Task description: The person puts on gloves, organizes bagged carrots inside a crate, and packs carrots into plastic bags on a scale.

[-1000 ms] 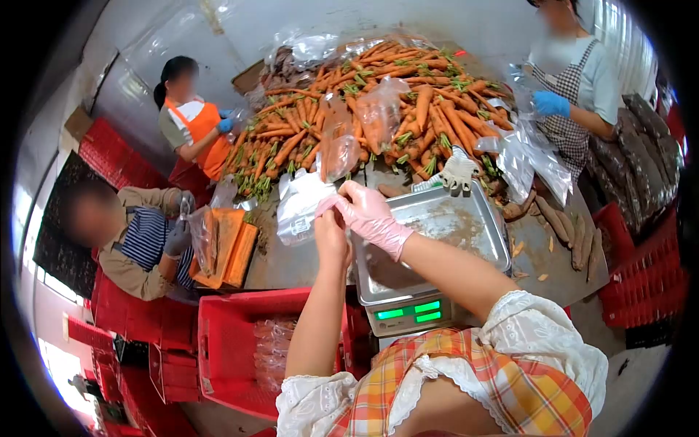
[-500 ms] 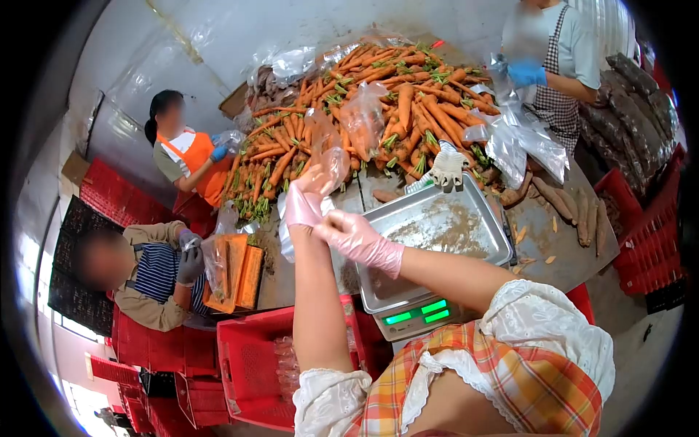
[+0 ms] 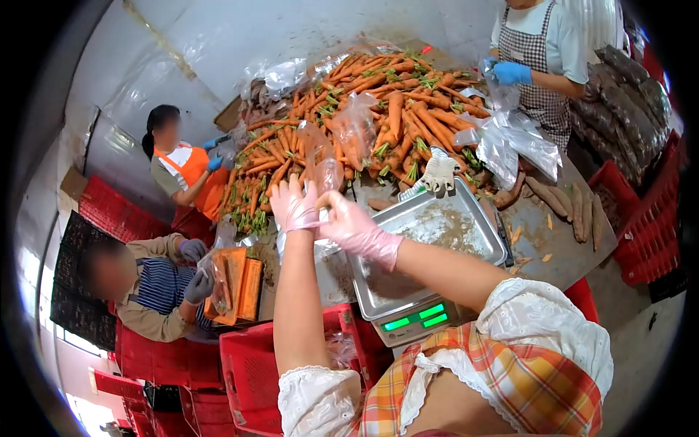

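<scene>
Pinching a thin pink glove (image 3: 301,218) at the wrist of the spread, unladen left hand (image 3: 293,204), in the grip of the right hand (image 3: 354,226), near the scale (image 3: 440,229); could tear if tugged too hard.

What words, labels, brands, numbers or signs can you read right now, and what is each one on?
None can be read.
Scale display: lit green, digits too washed out to read.
Checked apron: small pale patch on the chest, too small to tell if it bears words.
Pink gloves: no print visible.
</scene>
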A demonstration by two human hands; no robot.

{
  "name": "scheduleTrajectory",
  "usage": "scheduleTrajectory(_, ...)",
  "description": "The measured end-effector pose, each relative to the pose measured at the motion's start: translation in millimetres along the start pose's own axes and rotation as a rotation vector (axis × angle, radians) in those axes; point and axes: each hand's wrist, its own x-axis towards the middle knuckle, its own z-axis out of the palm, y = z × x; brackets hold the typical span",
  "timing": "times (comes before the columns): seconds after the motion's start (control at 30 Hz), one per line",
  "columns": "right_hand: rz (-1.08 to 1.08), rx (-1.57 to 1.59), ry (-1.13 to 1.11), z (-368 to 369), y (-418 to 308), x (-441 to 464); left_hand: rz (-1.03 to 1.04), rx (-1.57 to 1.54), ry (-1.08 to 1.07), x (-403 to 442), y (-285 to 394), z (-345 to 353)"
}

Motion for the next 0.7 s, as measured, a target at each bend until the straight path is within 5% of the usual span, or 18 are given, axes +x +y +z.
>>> scheduleTrajectory(0.1,-0.279,-0.416,0.092,3,13,12,0.009,0.269,0.143,-12,11,14)
scheduleTrajectory(0.23,-0.251,-0.299,0.074,21,-4,6,0.103,0.31,0.004,-42,38,14)
scheduleTrajectory(0.33,-0.788,-0.534,0.283,39,1,-12,0.234,0.005,-0.084,-38,29,24)
scheduleTrajectory(0.4,-0.524,-0.342,-0.045,27,-3,-24,-0.049,-1.255,-0.009,-21,4,9)
scheduleTrajectory(0.43,-0.523,-0.342,-0.034,26,-2,-22,-0.217,-1.875,0.03,-19,5,-4)
scheduleTrajectory(0.5,0.069,-0.131,-0.007,21,3,-22,-0.001,-1.961,0.535,-37,17,-34)
scheduleTrajectory(0.57,0.136,0.03,-0.002,25,1,-22,0.159,-1.99,0.621,-44,27,-51)
scheduleTrajectory(0.63,-0.016,0.259,-0.041,39,11,-16,0.246,-1.955,0.598,-59,47,-63)
scheduleTrajectory(0.7,0.234,0.922,-0.063,65,53,-9,0.527,-1.953,0.475,-66,63,-67)
